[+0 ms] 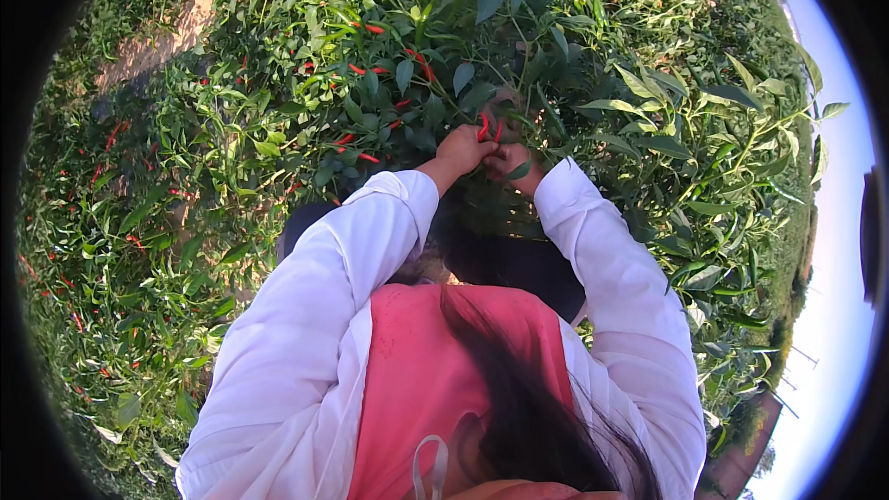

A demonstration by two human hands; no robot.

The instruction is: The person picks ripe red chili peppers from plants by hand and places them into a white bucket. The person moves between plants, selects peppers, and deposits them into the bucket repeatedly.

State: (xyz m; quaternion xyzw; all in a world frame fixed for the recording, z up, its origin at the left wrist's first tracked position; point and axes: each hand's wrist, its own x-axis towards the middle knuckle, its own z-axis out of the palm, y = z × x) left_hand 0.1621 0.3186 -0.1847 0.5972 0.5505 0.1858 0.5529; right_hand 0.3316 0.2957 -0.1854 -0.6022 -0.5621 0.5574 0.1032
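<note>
Two red chili peppers (483, 126) stick up from the fingers of my left hand (458, 151), which grips them near their lower ends. My right hand (512, 164) is right beside it, fingertips touching or almost touching the left ones. Its fingers are curled, and whatever lies between them is hidden. A green leaf (519, 170) overlaps the back of the right hand. Both hands are low among the dark foliage of a chili plant (434, 107). More red chilies (422, 65) hang on this plant just beyond the left hand.
Dense chili plants (160, 222) with scattered red fruit spread to the left. At the right, a leafy branch (743, 153) reaches up toward the sky. Bare soil (173, 31) shows at the upper left. My dark-clothed knee (514, 267) is below the hands.
</note>
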